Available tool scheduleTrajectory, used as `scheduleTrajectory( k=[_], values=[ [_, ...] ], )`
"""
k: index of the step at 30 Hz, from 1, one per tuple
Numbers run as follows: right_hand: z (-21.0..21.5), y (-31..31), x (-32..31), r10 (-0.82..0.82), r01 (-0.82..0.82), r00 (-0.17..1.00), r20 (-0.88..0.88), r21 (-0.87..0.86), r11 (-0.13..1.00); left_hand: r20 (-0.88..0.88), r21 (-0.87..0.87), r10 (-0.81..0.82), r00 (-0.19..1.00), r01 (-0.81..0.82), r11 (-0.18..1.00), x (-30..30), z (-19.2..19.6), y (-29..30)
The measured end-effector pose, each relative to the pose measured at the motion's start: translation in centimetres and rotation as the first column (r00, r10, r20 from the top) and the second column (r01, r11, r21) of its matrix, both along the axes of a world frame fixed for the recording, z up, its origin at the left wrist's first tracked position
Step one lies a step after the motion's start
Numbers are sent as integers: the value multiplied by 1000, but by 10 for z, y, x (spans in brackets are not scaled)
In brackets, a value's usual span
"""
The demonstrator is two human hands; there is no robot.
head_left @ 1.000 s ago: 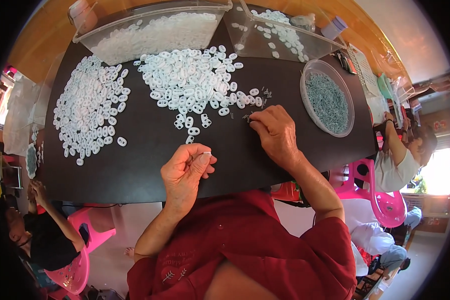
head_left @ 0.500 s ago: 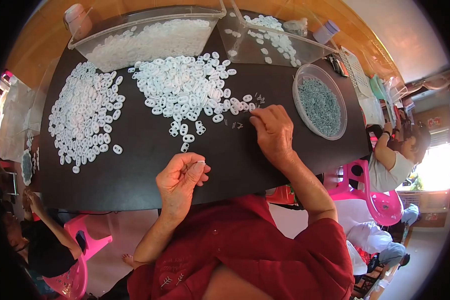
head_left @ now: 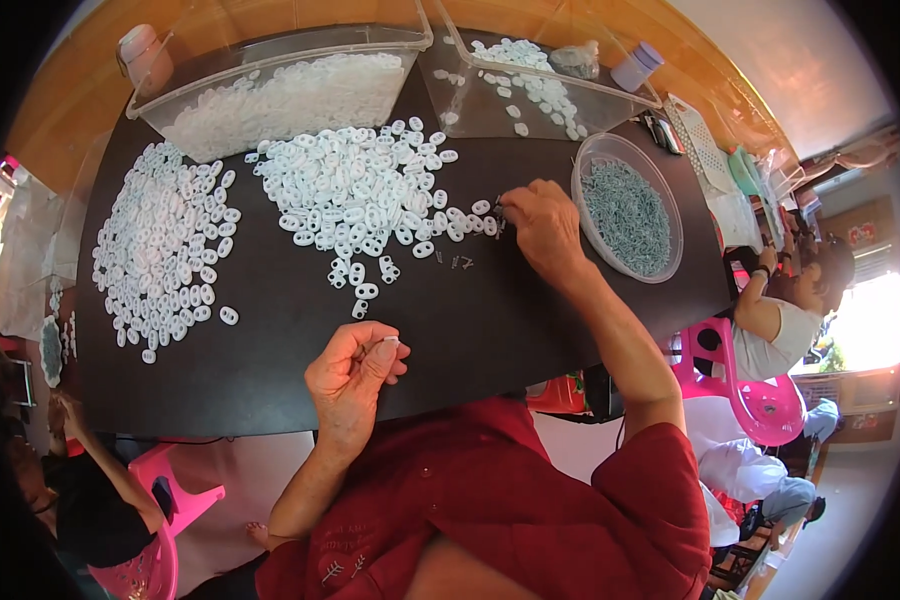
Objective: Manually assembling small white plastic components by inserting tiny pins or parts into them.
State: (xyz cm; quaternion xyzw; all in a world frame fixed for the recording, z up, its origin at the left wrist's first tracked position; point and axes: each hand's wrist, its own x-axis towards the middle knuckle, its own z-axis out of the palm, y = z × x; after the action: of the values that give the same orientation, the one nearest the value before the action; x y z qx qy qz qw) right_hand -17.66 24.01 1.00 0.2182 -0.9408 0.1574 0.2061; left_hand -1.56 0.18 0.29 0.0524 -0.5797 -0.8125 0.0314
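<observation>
two clear bins (head_left: pixel 470 115) beyond white piles (head_left: pixel 345 190)

Showing just an edge of a white piece (head_left: pixel 391 339) in the left hand (head_left: pixel 349 374), hiding the rest inside the pinch. Leaving uncertain any grip by the right hand (head_left: pixel 544 224). Rendering loose slivers (head_left: pixel 467 263) too small for detail. Cutting the red shirt (head_left: pixel 530 500) off at the lower edge.

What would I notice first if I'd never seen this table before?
Likely the left heap of white oval pieces and the middle heap on the dark table. A round clear tub of grey-green pins stands to their right. Nearer, the left hand pinches a small white piece.
</observation>
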Motion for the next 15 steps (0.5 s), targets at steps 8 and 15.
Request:
scheduleTrajectory(
  k=[8,15],
  values=[
    [4,2,-3,-26,33,998,58,-121,992,-7,-5,-2,1000,2,1000,1,1,-1],
    [-5,2,-16,124,-125,992,-24,-35,992,8,7,-3,1000,3,1000,1,1,0]
  ],
)
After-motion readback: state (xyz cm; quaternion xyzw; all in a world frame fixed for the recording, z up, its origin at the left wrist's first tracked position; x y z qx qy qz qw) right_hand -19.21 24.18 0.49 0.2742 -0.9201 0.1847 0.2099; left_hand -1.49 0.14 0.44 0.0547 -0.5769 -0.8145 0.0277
